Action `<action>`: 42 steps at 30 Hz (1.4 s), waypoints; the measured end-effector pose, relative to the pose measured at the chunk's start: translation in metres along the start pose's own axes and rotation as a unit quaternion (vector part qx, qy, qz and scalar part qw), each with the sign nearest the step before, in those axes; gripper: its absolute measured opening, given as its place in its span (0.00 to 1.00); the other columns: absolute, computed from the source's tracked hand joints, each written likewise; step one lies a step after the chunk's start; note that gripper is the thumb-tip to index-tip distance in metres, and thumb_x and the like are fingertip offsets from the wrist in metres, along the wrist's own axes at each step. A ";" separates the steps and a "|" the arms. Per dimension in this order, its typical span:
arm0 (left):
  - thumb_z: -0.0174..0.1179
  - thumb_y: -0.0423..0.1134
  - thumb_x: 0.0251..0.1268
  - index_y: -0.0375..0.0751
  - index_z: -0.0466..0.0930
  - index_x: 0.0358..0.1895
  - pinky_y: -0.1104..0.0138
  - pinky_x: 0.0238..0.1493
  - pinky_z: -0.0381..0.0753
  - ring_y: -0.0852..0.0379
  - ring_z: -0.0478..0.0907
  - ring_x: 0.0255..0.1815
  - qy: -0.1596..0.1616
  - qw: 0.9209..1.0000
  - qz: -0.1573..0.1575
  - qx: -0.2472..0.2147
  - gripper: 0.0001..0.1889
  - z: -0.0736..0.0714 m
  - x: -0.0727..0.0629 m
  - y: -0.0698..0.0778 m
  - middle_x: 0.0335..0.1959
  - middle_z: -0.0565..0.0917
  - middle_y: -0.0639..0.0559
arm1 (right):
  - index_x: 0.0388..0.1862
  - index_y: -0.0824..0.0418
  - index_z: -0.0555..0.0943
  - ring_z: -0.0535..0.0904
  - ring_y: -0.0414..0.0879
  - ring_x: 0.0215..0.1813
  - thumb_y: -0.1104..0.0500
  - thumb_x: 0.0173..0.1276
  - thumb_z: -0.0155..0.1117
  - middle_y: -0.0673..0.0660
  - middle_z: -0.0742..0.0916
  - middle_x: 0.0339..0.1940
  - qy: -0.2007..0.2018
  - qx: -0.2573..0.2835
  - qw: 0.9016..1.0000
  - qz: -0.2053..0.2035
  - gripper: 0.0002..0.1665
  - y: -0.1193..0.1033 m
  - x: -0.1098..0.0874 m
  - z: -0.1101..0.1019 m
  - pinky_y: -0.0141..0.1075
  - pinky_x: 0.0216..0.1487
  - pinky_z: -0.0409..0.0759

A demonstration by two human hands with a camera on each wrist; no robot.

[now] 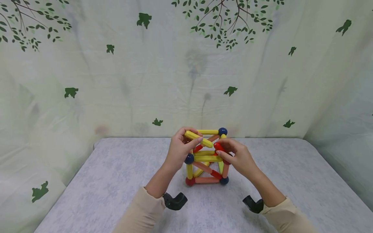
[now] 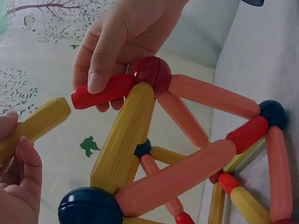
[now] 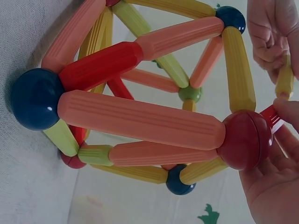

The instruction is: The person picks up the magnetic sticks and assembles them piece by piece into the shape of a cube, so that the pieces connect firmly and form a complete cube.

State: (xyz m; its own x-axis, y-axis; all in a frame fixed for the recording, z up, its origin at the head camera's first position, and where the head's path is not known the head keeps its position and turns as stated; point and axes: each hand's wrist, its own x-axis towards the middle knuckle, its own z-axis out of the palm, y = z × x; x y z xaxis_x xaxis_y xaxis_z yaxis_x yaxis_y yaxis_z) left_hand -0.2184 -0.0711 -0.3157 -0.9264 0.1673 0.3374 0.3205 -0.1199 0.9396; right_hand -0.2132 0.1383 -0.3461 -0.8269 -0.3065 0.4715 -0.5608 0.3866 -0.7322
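Observation:
My left hand (image 1: 178,149) pinches a ridged yellow rod (image 1: 198,139) above the front left of a cube-like frame of rods and balls. My right hand (image 1: 239,157) pinches a short red rod (image 2: 110,92) between thumb and fingers. This rod meets a dark red ball (image 2: 152,76) at the frame's top right front corner. In the left wrist view, a small gap separates the yellow rod's tip from the red rod's free end. A horizontal yellow bar (image 1: 208,158) joins the dark red ball to a blue ball (image 1: 189,158) at the left.
The frame stands on a grey mottled table (image 1: 131,174). Salmon diagonals (image 3: 140,119) and several coloured balls make up its sides. Black curved pieces (image 1: 175,201) sit at both wrists. A pale leaf-printed curtain (image 1: 163,81) hangs behind the table.

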 end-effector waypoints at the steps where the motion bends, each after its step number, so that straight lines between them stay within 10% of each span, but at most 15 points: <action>1: 0.61 0.34 0.56 0.32 0.70 0.46 0.72 0.31 0.75 0.55 0.72 0.30 -0.002 1.000 0.003 -0.007 0.17 0.001 0.001 -0.001 0.39 0.77 0.43 | 0.48 0.58 0.75 0.78 0.42 0.37 0.61 0.58 0.64 0.51 0.81 0.39 -0.001 0.001 1.000 -0.001 0.18 0.000 0.000 0.000 0.34 0.38 0.78; 15: 0.52 0.34 0.65 0.43 0.57 0.59 0.57 0.43 0.76 0.52 0.77 0.31 -0.028 0.999 0.032 -0.004 0.21 0.009 0.005 0.005 0.46 0.77 0.34 | 0.48 0.57 0.76 0.77 0.42 0.37 0.60 0.57 0.65 0.50 0.82 0.39 -0.023 0.002 1.000 0.009 0.18 -0.003 0.006 0.002 0.33 0.37 0.78; 22: 0.52 0.33 0.65 0.37 0.66 0.56 0.63 0.41 0.78 0.44 0.76 0.38 -0.029 0.996 0.066 0.056 0.17 0.007 0.001 0.015 0.48 0.73 0.40 | 0.51 0.57 0.74 0.78 0.44 0.39 0.56 0.61 0.62 0.52 0.81 0.42 -0.032 0.025 0.999 0.006 0.19 -0.008 0.022 0.005 0.34 0.39 0.78; 32: 0.60 0.47 0.58 0.52 0.60 0.66 0.52 0.54 0.66 0.54 0.68 0.53 -0.054 0.964 0.073 0.250 0.32 -0.023 0.020 -0.015 0.58 0.69 0.54 | 0.58 0.56 0.72 0.79 0.45 0.36 0.63 0.62 0.60 0.57 0.83 0.40 -0.078 0.025 0.996 -0.025 0.24 -0.007 0.044 0.005 0.37 0.36 0.78; 42: 0.59 0.39 0.59 0.50 0.56 0.68 0.51 0.60 0.57 0.54 0.60 0.62 -0.082 0.946 0.056 0.308 0.34 -0.041 0.028 -0.048 0.61 0.67 0.49 | 0.57 0.57 0.74 0.78 0.43 0.33 0.60 0.63 0.60 0.56 0.84 0.35 -0.124 -0.068 0.990 0.021 0.22 0.003 0.058 0.009 0.36 0.35 0.77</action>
State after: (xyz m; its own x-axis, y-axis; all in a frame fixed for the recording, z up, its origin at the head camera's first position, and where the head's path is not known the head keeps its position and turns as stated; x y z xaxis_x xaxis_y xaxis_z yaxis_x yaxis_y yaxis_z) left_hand -0.2677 -0.1005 -0.3535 -0.8530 0.3437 0.3929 0.5157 0.4387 0.7360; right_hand -0.2631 0.1136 -0.3257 -0.8229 -0.4856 0.2949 -0.5411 0.5119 -0.6672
